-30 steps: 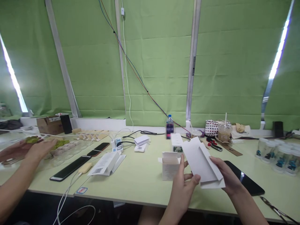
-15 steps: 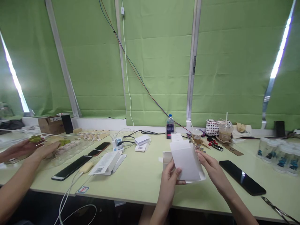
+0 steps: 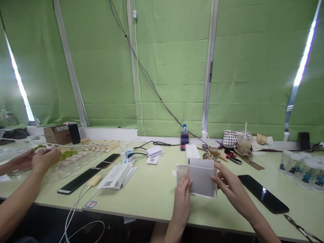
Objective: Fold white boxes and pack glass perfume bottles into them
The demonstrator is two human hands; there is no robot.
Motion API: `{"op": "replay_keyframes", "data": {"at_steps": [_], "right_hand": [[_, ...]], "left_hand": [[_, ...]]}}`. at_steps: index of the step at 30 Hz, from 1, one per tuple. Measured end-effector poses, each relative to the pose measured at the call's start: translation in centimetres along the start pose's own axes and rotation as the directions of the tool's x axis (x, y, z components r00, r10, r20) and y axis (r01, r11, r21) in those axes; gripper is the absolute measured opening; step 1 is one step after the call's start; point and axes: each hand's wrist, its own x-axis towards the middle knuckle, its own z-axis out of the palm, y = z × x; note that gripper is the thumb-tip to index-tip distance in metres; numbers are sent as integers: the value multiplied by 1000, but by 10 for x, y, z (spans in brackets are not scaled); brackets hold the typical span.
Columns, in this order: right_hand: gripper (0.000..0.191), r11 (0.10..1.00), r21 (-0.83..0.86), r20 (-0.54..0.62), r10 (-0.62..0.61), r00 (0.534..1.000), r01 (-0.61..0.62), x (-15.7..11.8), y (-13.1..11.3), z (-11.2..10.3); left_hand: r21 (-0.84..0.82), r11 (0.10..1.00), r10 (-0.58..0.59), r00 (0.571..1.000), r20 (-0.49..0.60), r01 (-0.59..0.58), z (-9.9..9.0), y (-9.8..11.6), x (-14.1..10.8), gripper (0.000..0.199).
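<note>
Between my two hands is a white cardboard box (image 3: 202, 179), partly unfolded, held above the near part of the table with flaps sticking out at its left and top. My left hand (image 3: 183, 192) grips its left side, fingers bent round the edge. My right hand (image 3: 229, 182) pinches the right side, with the thumb on the front panel and the other fingers at the upper right edge. Behind it a small white box (image 3: 192, 153) stands on the table. To the right of my right hand lies a black phone (image 3: 263, 194).
Flattened white boxes (image 3: 117, 175), a power strip (image 3: 127, 157) and phones (image 3: 79, 180) lie to the left. At far left a co-worker's hands (image 3: 47, 158) handle small items. Drink cups (image 3: 244, 143), clear jars (image 3: 307, 170) and scissors (image 3: 301, 227) are on the right.
The box has turned more upright and square to me, its top lower. My right thumb has moved onto its front panel. The co-worker's hands have come together.
</note>
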Motion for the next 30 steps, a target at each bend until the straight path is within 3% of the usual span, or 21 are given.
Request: {"op": "replay_keyframes", "data": {"at_steps": [7,12,14,17,20,25,30], "right_hand": [[27,987,163,137,-18,990,-4,0,-1,-2],[24,993,114,36,-32,999,27,2,0,-1],[23,992,119,-29,-29,999,32,4,5,-2],[23,985,174,-130,28,991,-5,7,16,-1],[22,965,261,-194,90,977,-37,12,25,5],[23,916,401,-140,76,987,-14,33,27,31],[22,934,356,-101,21,995,17,55,27,53]], "left_hand": [[91,996,15,1000,-18,-13,-1,-2,1,38],[191,978,83,996,12,-84,-7,-6,-1,42],[288,951,136,989,-65,-112,-13,-11,-2,42],[406,911,200,940,-276,-74,-26,-23,0,44],[388,921,138,919,-369,18,-37,-36,6,59],[206,960,-155,974,-165,188,-41,-52,16,107],[1,978,-209,977,42,209,-41,-56,19,102]]}}
